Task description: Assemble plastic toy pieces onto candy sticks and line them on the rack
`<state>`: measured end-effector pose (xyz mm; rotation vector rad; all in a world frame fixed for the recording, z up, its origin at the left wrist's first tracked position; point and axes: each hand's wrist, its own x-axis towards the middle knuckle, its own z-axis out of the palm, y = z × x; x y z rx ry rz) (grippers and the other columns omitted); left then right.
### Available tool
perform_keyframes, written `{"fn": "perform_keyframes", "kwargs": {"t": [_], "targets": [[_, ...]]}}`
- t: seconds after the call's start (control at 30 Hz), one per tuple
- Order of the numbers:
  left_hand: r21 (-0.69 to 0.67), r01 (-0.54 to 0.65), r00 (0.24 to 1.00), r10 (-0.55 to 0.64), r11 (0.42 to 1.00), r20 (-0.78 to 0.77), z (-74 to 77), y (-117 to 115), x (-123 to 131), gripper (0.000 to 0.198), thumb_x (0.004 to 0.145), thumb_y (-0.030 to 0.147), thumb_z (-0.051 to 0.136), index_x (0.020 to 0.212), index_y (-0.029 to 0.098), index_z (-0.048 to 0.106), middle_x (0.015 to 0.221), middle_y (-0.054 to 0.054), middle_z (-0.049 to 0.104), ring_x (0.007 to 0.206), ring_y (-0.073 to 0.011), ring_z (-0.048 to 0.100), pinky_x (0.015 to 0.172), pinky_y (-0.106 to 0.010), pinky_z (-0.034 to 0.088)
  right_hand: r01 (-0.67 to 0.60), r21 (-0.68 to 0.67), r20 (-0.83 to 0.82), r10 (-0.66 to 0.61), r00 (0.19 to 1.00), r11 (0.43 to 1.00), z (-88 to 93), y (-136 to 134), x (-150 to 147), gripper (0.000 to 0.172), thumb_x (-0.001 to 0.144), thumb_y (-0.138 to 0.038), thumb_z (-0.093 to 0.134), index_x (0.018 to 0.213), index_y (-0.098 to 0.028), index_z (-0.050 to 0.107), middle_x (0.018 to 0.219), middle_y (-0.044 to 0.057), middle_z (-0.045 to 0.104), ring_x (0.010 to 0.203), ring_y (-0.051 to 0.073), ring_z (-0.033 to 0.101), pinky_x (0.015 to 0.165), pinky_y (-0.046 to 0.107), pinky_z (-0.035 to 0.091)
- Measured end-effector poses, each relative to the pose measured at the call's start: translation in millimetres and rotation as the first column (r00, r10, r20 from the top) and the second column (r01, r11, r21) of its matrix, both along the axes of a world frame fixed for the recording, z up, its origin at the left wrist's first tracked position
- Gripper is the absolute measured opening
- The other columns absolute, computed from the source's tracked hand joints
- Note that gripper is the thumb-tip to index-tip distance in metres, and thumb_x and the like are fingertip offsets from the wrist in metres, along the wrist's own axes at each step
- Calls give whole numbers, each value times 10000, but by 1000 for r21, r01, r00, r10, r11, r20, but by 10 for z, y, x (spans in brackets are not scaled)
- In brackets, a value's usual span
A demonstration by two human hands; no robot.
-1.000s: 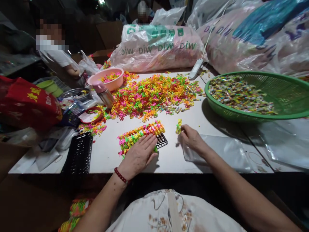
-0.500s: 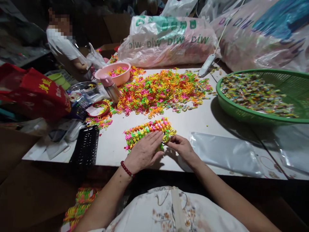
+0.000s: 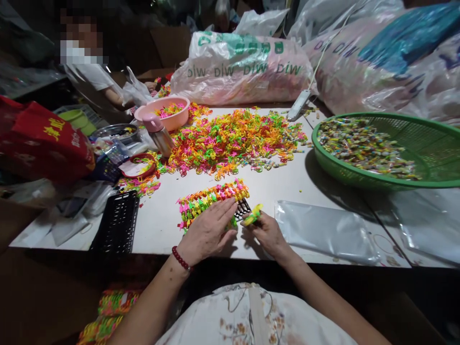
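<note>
black trays (image 3: 244, 208) number two: left hand (image 3: 207, 231) lies flat over one, right grip (image 3: 269, 233) pinches yellow-green plastic (image 3: 254, 215).

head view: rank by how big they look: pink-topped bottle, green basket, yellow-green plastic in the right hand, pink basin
Largest to smallest, as they look:
1. Green basket
2. Pink basin
3. Pink-topped bottle
4. Yellow-green plastic, partly hidden by the fingers
</note>
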<state>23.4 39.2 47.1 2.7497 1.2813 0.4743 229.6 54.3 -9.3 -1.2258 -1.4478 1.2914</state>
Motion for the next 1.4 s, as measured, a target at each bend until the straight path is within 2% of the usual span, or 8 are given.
{"fn": "perform_keyframes", "kwargs": {"t": [0.07, 0.23, 0.43, 0.57, 0.7, 0.87, 1.13, 1.4], "targets": [[-1, -2, 1000, 2, 1000, -10, 4, -1, 1, 605, 935, 309, 499, 1484, 142, 306, 1554, -135, 326, 1437, -227, 316, 1179, -434, 321, 49, 43, -1, -49, 999, 998, -20, 16, 10, 196, 712, -374, 756, 765, -197, 689, 750, 14, 625, 677, 149, 530, 631, 283, 440], [-8, -4, 1000, 4, 1000, -4, -2, 0, -8, 620, 931, 310, 506, 1488, 135, 296, 1556, -136, 323, 1441, -223, 307, 1185, -427, 308, 92, -301, -312, -190, 931, 949, -94, 97, -30, 306, 632, -363, 822, 799, -186, 637, 626, -34, 583, 530, 96, 492, 518, 237, 401], [-14, 5, 1000, -5, 1000, 6, -13, 3, -16, 610, 931, 316, 504, 1480, 139, 305, 1551, -132, 335, 1450, -215, 288, 1191, -428, 297, 28, -405, -398, -204, 894, 914, -84, 41, -106, 373, 630, -359, 839, 868, -189, 608, 641, -53, 565, 523, 86, 493, 502, 222, 421], [-13, 6, 1000, -6, 1000, 17, -18, 2, -15, 626, 935, 325, 492, 1492, 137, 275, 1551, -139, 333, 1448, -225, 292, 1188, -440, 303, 23, -309, -319, -126, 939, 951, -139, 57, -143, 358, 684, -395, 794, 886, -195, 577, 701, -26, 600, 617, 132, 561, 603, 279, 490], [-21, 11, 999, -10, 1000, 33, -5, 4, -9, 652, 927, 322, 500, 1503, 146, 249, 1550, -141, 333, 1445, -233, 299, 1186, -441, 307, -21, -1, 16, 21, 1000, 1000, -189, 143, -185, 250, 815, -407, 649, 909, -180, 605, 853, 49, 657, 767, 177, 580, 716, 310, 491], [-42, 8, 999, -6, 999, 46, -2, 3, -15, 661, 923, 322, 500, 1507, 152, 241, 1545, -140, 344, 1441, -235, 309, 1186, -444, 307, -188, 303, 297, 94, 950, 934, -245, 216, -180, 124, 890, -263, 497, 930, -193, 591, 884, 60, 629, 778, 181, 567, 742, 307, 478], [-51, -33, 999, 34, 998, 21, 44, 29, 37, 658, 922, 340, 522, 1510, 209, 256, 1580, -115, 271, 1426, -254, 334, 1148, -458, 349, -432, 344, 428, 270, 862, 834, -208, 343, -135, 308, 828, -114, 483, 1119, -178, 560, 1084, 108, 616, 972, 216, 584, 873, 359, 490], [-29, -16, 999, 15, 999, -34, 72, 104, 94, 633, 932, 361, 506, 1494, 182, 278, 1577, -79, 288, 1464, -218, 251, 1177, -415, 310, -420, 408, 342, 291, 894, 810, -301, 439, -138, 395, 891, -157, 466, 1275, -212, 541, 1237, 126, 590, 1141, 239, 567, 993, 422, 468]]}}
